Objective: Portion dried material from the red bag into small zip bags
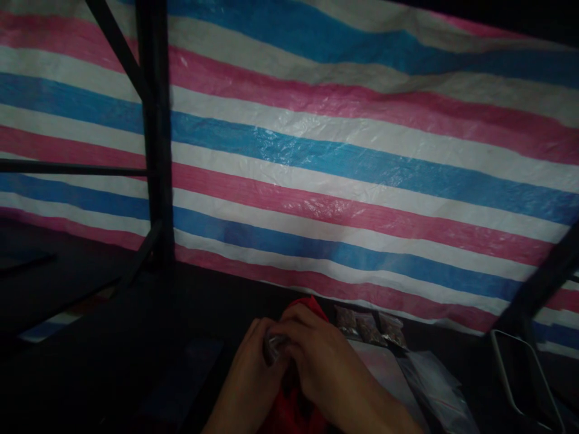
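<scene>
Hands, left (251, 367) and right (316, 355), pinch perhaps a small clear packet (274, 345) over red cloth (289, 410).

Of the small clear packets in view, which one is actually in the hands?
The small packet pinched between the left hand and right hand, over the red cloth. The three brown-filled packets lie untouched in a row to the right.

- Legible text: none. No lettering, label, brand, number or sign can be read anywhere in the view.
- Striped tarpaulin (362, 163), far side: plain pink, blue and white bands; no print.
- Small packets (368, 325), right of the hands: contents dark; any marking too small and dim to read.
- Clear bags (434, 386), near right: no readable print.
- Clear packet (274, 345) between the hands: too dark to tell.
</scene>
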`<state>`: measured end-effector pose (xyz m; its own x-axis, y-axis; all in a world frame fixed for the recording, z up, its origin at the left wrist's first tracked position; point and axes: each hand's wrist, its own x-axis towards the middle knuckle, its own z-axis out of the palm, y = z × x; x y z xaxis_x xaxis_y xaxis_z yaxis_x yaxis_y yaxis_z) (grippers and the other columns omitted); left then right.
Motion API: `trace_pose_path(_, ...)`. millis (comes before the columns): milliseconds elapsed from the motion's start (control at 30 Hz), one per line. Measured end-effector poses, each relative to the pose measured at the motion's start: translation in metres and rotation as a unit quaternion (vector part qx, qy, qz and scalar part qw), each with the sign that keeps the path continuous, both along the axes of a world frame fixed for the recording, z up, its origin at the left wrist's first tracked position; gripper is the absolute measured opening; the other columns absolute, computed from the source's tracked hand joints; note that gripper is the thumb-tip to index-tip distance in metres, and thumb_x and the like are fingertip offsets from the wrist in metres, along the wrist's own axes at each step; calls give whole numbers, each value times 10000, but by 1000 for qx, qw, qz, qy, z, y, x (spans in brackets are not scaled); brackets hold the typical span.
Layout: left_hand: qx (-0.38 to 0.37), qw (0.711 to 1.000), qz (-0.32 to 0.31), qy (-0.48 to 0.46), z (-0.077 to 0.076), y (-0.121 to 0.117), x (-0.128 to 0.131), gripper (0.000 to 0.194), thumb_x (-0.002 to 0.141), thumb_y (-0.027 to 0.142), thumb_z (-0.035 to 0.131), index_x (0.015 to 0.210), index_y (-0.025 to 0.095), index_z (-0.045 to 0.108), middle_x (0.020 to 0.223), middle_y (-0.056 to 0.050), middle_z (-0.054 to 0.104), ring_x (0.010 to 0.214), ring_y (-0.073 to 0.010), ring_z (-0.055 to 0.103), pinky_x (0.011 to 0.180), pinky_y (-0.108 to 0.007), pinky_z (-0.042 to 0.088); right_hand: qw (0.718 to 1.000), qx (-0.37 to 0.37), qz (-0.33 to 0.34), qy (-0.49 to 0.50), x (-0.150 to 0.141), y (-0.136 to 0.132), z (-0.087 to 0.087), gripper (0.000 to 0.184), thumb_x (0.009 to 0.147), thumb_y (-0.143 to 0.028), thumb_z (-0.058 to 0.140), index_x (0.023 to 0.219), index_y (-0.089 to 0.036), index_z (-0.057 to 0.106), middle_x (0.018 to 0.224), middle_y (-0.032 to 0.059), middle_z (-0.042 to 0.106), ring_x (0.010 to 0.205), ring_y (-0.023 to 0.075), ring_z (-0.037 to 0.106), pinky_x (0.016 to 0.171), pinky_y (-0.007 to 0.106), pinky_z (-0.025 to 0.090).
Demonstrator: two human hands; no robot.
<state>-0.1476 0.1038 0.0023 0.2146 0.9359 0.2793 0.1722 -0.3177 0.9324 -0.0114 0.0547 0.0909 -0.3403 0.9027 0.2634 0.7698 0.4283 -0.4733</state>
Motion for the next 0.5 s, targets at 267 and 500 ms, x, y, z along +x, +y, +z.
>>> trace_pose_path(267, -81, 983, -135, -90, 20, -6, -11, 298, 901, 375, 694, 1157, 224, 668, 1153, -46, 767, 1060, -227, 719, 982, -356, 548, 997, 24, 14, -71, 2, 0, 13, 701, 746, 125, 427, 1221, -274, 753, 1210, 28, 701, 1085, 193, 666, 938, 311, 532)
trace_pose_path(500, -105, 969, -186, -127, 20, 2, -26, 445, 922, 410, 719, 1329, 239, 662, 1301, -72, 755, 1201, -271, 696, 1050, -402, 533, 998, 46, 53, 4, 5, 5, 17, 709, 775, 141, 442, 1238, -294, 758, 1229, 9, 707, 1101, 153, 669, 970, 263, 523)
